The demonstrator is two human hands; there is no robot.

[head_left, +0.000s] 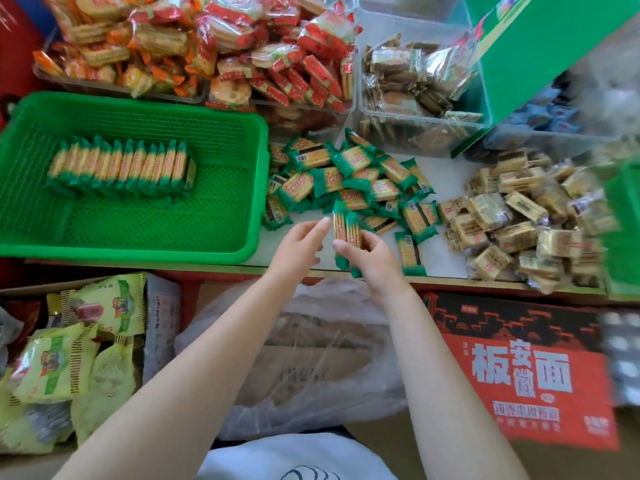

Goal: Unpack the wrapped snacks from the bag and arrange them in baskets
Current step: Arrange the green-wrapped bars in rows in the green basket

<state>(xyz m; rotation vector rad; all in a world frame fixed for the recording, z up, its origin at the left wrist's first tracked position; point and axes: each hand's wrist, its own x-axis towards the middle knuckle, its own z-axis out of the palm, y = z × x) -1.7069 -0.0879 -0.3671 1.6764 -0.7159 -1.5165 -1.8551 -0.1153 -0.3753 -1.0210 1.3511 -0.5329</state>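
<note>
A green plastic basket [221, 216] sits on the counter at the left, with a neat row of green-wrapped cracker packs [121, 166] standing on edge inside it. To its right lies a loose pile of the same green-wrapped packs [349, 174]. My right hand [370, 261] grips two of these packs [347, 230] upright, just in front of the pile. My left hand [298, 244] reaches toward them with fingers extended, its fingertips close to the held packs, holding nothing. A clear plastic bag [311, 358] lies crumpled below the counter edge.
Brown-wrapped snacks [530, 220] are heaped at the right. Clear bins of red and orange packs [207, 46] and brown packs [412, 84] line the back. A green box [540, 46] stands back right. A red carton [526, 372] and yellow-green bags [69, 348] sit below.
</note>
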